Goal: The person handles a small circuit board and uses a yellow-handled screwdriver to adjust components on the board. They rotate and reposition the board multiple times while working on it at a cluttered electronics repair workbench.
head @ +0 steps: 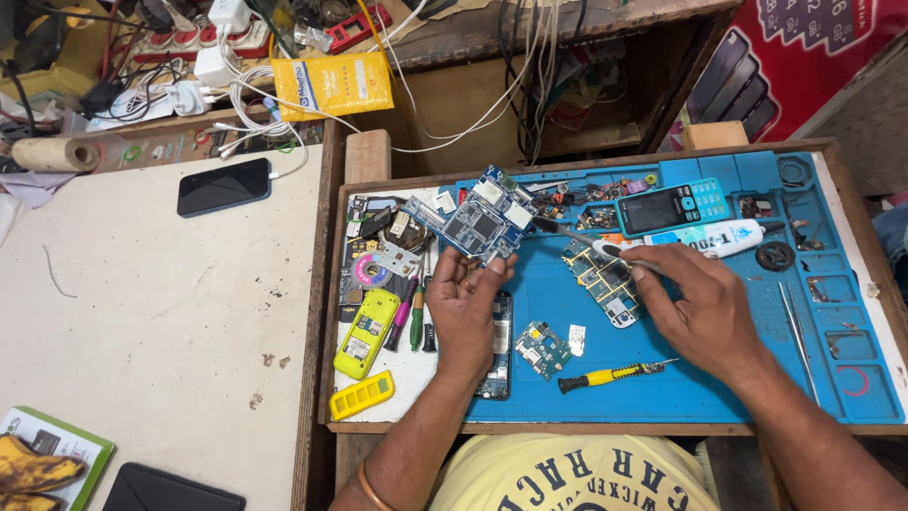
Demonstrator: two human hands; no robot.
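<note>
The left hand (pixel 463 303) was raised over the blue silicone repair mat (pixel 719 378), forearm rising from the lower edge of the view, palm turned toward the wearer. Its fingers (pixel 498 270) were curled and pinched the lower edge of a blue rectangular circuit board with silver shield cans (pixel 480 222), holding it tilted above the mat's upper left area. A ring showed on one finger.

The right hand (pixel 705 308) reached in from the lower right, back of the hand uppermost, wrist low over the mat. Its fingers (pixel 653 260) were pressed together around a slim brush with a light handle and dark bristles (pixel 567 232); the bristle tip touched the right edge of the held board.

Below the brush a second blue circuit board (pixel 605 279) lay flat on the mat. A small square board (pixel 541 348) and a yellow-handled screwdriver (pixel 605 376) lay nearer the wearer. A turquoise keypad phone (pixel 672 206) and a white tube with blue print (pixel 719 237) lay just beyond the right hand. Left of the mat, on the wooden surface (pixel 359 156), lay a yellow phone housing (pixel 367 331) and a yellow keypad strip (pixel 361 396). Metal tweezers (pixel 799 341) lay at the mat's right side.
</note>
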